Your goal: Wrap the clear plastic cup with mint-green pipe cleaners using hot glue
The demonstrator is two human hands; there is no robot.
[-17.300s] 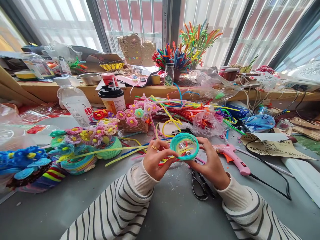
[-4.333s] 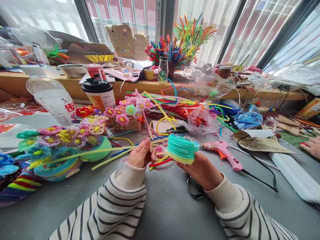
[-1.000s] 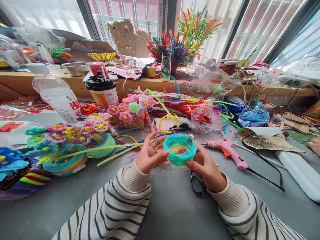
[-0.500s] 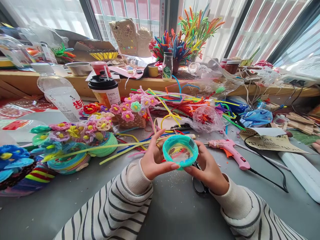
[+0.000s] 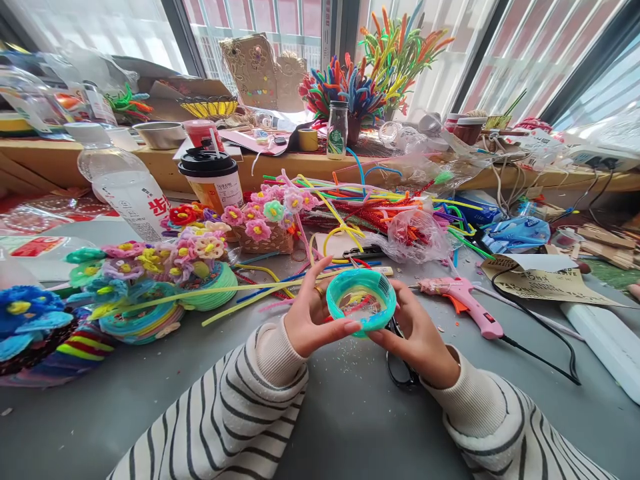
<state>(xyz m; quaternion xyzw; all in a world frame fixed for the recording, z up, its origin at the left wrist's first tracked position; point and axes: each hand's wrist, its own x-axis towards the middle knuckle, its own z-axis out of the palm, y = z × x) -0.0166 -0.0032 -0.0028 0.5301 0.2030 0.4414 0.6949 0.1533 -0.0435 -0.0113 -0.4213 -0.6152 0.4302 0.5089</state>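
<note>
Between my hands, above the grey table, is a small round turquoise bowl (image 5: 367, 323) with a clear bottom and a barcode patch on its inner wall. My left hand (image 5: 314, 319) grips its left side, thumb along the near rim. On its right side my right hand (image 5: 416, 333) is closed, thumb at the lower near edge; its other fingers are partly hidden behind the bowl. A pair of black-framed glasses (image 5: 400, 373) lies below my right hand. Yellow pipe cleaners (image 5: 250, 303) stretch across the table to the left of my left hand.
A pink glue gun (image 5: 467, 303) with a black cord lies at right. Pipe-cleaner flowers in pots (image 5: 210, 290) crowd the left, near a water bottle (image 5: 125, 183) and a lidded paper cup (image 5: 213, 180). Behind lie heaped pipe cleaners (image 5: 345, 207); a white bar (image 5: 605, 347) is far right.
The camera view has shifted slightly. Both hands keep the same hold on the turquoise bowl, which appears tilted very slightly differently.
</note>
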